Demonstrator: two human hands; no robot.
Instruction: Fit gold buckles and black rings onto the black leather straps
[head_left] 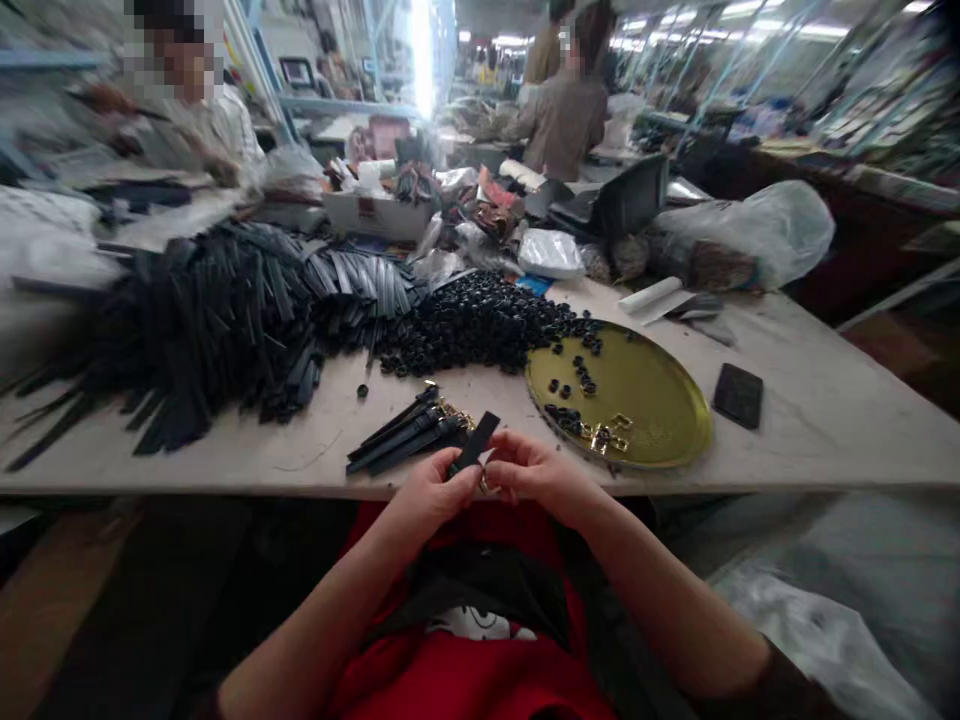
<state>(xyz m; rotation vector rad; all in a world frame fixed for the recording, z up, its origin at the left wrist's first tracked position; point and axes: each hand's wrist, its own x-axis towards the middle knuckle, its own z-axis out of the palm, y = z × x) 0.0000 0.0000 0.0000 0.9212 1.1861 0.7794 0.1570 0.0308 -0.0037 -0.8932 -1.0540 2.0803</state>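
My left hand [435, 487] is closed on a short black strap [480, 436], which slants up between thumb and fingers. My right hand [538, 468] is closed beside it, its fingertips pinching a small gold buckle [486, 486] at the strap's lower end. The fingers partly cover how buckle and strap meet. Just left of my hands lies a bundle of black straps with gold buckles [412, 430]. To the right is a round gold tray [664, 400] with several small black loops [583, 378] and loose gold buckles [621, 424] on it.
A big heap of black strips [225, 310] covers the table's left side. Behind the tray's left edge is a pile of black loops [472, 320]. A phone [738, 394] lies right of the tray. Plastic bags [780, 230] and a box [375, 215] stand behind; other people work farther back.
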